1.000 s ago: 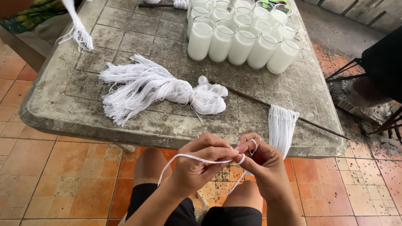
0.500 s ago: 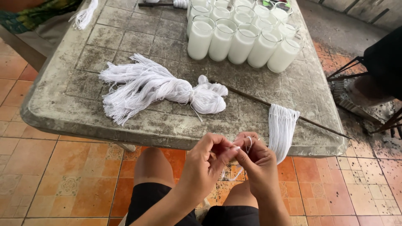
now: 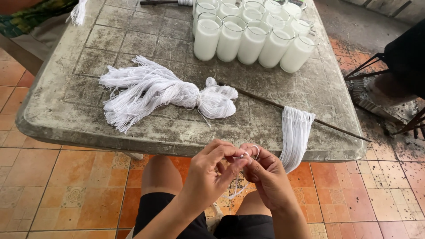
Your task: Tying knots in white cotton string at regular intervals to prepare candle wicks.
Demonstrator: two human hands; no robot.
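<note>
From the head view I see the left hand and right hand meeting just below the worktop edge, fingers pinched narrow on a thin white string looped between them. To do this well I would keep the loop taut and the pinch close to the crossing (slack lets it slip). On the worktop lie a white yarn bundle, a thin rod with hanging strands, and glasses of white wax. Compared with a second ago, the long drooping loop at the left hand has been drawn in, and the hands sit closer together.
</note>
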